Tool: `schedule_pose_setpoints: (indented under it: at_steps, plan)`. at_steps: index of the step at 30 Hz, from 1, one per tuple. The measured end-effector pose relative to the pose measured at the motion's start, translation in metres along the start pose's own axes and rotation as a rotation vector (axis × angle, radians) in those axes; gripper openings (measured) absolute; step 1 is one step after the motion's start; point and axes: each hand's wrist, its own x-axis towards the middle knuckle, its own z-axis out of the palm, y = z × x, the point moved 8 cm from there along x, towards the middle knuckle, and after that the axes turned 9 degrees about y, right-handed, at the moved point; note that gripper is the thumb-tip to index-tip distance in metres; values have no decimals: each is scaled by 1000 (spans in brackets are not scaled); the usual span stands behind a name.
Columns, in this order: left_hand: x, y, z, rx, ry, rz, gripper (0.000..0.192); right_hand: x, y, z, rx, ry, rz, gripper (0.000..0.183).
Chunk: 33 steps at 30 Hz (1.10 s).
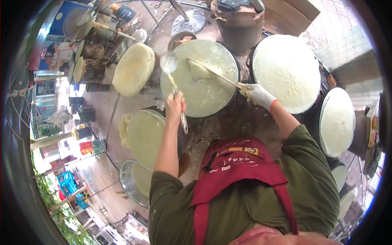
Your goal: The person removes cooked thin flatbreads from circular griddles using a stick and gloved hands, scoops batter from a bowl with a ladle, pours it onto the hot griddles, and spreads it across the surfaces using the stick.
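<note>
My bare left hand (175, 107) grips the handle of a ladle (168, 62), whose blurred round bowl is over the left rim of the middle griddle. In a white knit glove, my right hand (258, 94) holds a thin rod (222, 77) slanting across that griddle. The rod's far end meets a pale mound of batter or dough (199, 69); whether a blade is attached there is hidden. Thin, pale batter with rough streaks coats the round middle griddle (196, 98). Right of my gloved hand, another round griddle (284, 73) carries a pale flatbread layer.
More pale-covered griddles stand at far right (337, 122) and lower left (146, 137). A metal basin (124, 183) holds pale material. Left of the middle griddle is a thick pale round stack (133, 70). A bucket-like stove (239, 33) and cardboard box (288, 15) stand behind. Another person (62, 53) is at far left.
</note>
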Motion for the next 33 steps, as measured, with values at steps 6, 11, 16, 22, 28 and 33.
schedule_pose_setpoints:
  at_steps: [6, 11, 16, 22, 28, 33]
  plan:
    - [55, -24, 40, -26, -322, -83, 18, -75, 21, 11, 58, 198, -298, 49]
    - [-16, -56, 42, -177, -373, -315, 15, -102, 60, 96, 347, 215, 193, 45]
    - [-69, -81, 32, -539, -194, -564, 10, -91, 28, 90, 375, 290, 13, 42]
    - [-88, -77, 64, -791, -243, -693, 14, -74, 68, 145, 489, 125, 108, 42]
    - [-131, -35, -26, -2155, -841, -894, 26, -84, 0, 75, 358, 176, 74, 35]
    - [-145, 12, -54, -1724, -519, -539, 28, -51, 40, 57, -17, 106, -169, 35]
